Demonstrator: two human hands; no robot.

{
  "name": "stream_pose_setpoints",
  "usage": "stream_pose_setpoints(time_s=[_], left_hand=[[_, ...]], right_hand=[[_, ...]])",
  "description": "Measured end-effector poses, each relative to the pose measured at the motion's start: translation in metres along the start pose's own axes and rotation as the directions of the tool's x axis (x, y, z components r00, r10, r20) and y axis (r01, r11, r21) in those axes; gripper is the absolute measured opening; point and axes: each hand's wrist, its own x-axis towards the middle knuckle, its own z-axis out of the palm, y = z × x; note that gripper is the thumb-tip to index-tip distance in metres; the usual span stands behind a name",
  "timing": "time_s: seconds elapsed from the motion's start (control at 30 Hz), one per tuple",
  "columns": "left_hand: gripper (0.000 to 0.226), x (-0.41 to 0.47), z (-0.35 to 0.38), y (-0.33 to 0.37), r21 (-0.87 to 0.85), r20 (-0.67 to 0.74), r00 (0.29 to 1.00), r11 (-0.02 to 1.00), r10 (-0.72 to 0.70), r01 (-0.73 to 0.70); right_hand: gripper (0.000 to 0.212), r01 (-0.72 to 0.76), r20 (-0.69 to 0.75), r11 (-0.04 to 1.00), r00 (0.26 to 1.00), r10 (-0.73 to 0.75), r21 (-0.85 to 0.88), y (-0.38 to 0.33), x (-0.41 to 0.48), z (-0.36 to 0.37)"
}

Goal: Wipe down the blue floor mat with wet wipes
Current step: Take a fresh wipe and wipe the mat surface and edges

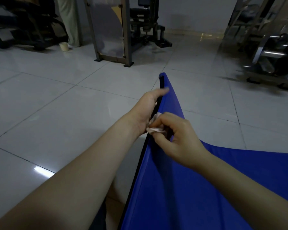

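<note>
The blue floor mat (181, 188) is lifted on edge, its black-trimmed rim running from the bottom centre up to a raised corner. My left hand (148, 110) grips that upper rim, thumb over the blue face and fingers hidden behind it. Just below, my right hand (175, 131) pinches a crumpled white wet wipe (154, 127) against the mat's blue surface close to the rim. The far side of the mat is hidden.
Glossy white floor tiles (56, 105) spread to the left and ahead. A metal-framed gym machine (113, 39) stands ahead, dark equipment (23, 27) at the far left, another machine (269, 52) at the right. A small pale cup (63, 46) sits on the floor.
</note>
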Motion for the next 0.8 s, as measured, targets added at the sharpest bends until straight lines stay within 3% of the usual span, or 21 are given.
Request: stream_pose_setpoints(time_s=[0.07, 0.1, 0.23, 0.3, 0.43, 0.6, 0.7, 0.8], left_hand=[[0.018, 0.001, -0.002, -0.001, 0.145, -0.025, 0.998, 0.988, -0.051, 0.054], [0.014, 0.001, -0.005, -0.001, 0.214, -0.032, 0.998, 0.975, -0.057, 0.063], [0.030, -0.007, -0.012, 0.001, 0.508, 0.028, 0.985, 0.851, -0.173, 0.135], [0.040, -0.011, -0.015, -0.001, 0.574, -0.011, 0.981, 0.803, -0.192, 0.163], [0.026, -0.023, -0.007, -0.007, 0.386, -0.074, 0.997, 0.921, -0.023, 0.050], [0.022, -0.064, 0.016, -0.013, 0.083, 0.049, 0.999, 0.997, -0.001, -0.003], [0.026, -0.090, 0.034, -0.009, 0.101, 0.049, 0.999, 0.995, 0.021, -0.026], [0.032, -0.101, 0.046, -0.001, 0.126, -0.086, 0.991, 0.987, 0.107, -0.096]], right_hand=[[0.008, 0.004, -0.052, 1.000, 0.999, -0.005, -0.029, 0.004, 0.000, -0.001], [0.008, -0.002, -0.083, 0.999, 0.997, -0.002, -0.053, 0.005, 0.000, -0.002], [0.010, -0.115, -0.173, 0.985, 0.981, 0.091, -0.131, 0.015, 0.000, -0.005], [0.015, -0.171, -0.194, 0.973, 0.971, 0.140, -0.153, 0.020, 0.002, -0.009], [0.009, -0.232, -0.206, 0.969, 0.955, 0.211, -0.081, 0.013, 0.005, -0.020], [0.005, -0.286, -0.314, 0.952, 0.899, 0.306, 0.110, -0.012, 0.014, -0.048], [0.010, -0.297, -0.331, 0.939, 0.880, 0.340, 0.176, -0.033, 0.012, -0.063], [0.015, -0.302, -0.238, 0.927, 0.905, 0.352, 0.225, -0.049, 0.005, -0.063]])
